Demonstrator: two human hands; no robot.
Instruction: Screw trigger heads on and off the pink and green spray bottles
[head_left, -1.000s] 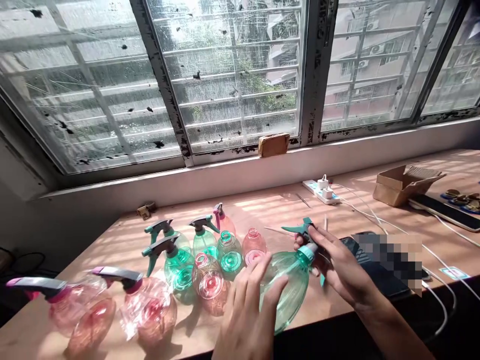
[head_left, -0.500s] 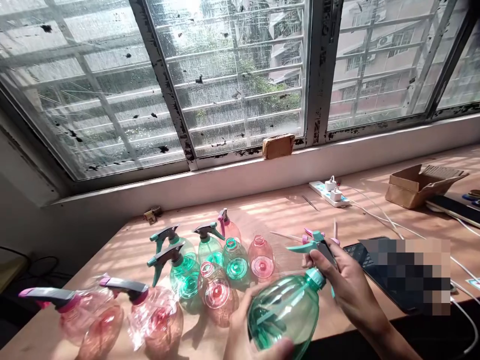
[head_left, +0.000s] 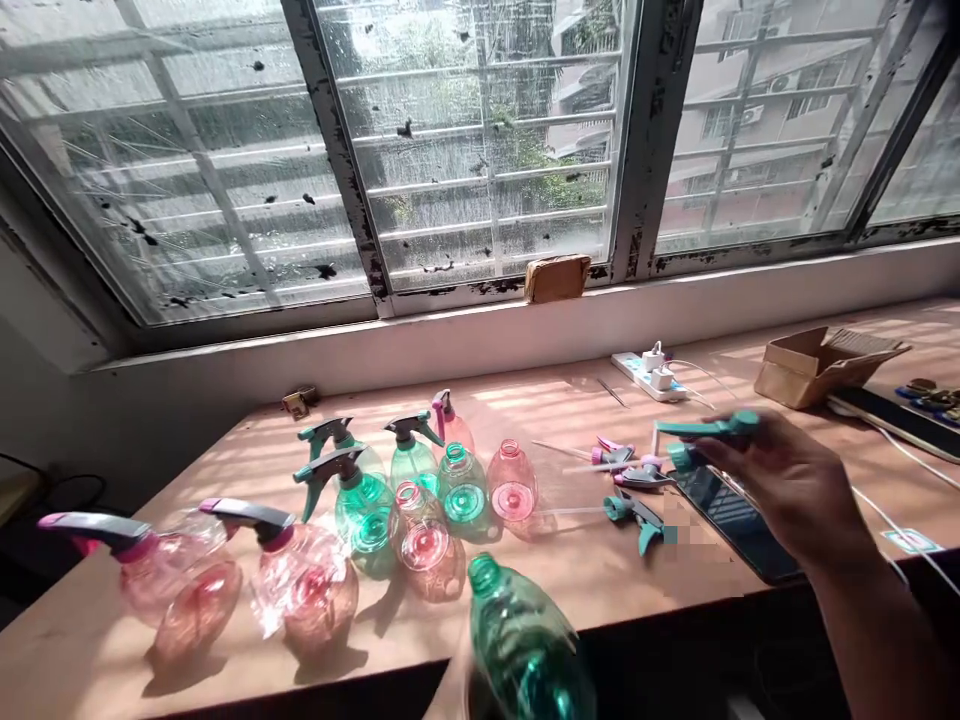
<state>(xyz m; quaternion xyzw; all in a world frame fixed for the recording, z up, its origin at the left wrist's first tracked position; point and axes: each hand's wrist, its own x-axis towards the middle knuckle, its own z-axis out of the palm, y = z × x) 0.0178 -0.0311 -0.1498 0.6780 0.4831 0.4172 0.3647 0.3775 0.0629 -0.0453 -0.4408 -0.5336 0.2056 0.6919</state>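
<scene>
My left hand (head_left: 448, 692), mostly cut off by the lower edge, holds an open-necked green bottle (head_left: 525, 640) in front of the desk edge. The bottle leans a little to the left. Raised above the phone, my right hand (head_left: 799, 490) grips a teal spray head (head_left: 709, 428). Below it on the desk lie a teal-and-grey spray head (head_left: 636, 515) and pink-and-grey spray heads (head_left: 637, 472), their tubes pointing left. Near the left hand stand an uncapped pink bottle (head_left: 426, 550), an uncapped green bottle (head_left: 463, 490) and another uncapped pink bottle (head_left: 513, 485).
Pink spray bottles (head_left: 311, 590) with grey-and-pink heads stand at the left; green spray bottles (head_left: 364, 510) stand behind. A phone (head_left: 739, 525) lies at the right. Farther back are a power strip (head_left: 649, 378) with cables and an open cardboard box (head_left: 795, 375). Windows line the back.
The teal spray head has come off the green bottle and moved right in my right hand. The bottle has moved down in my left hand, its neck now open.
</scene>
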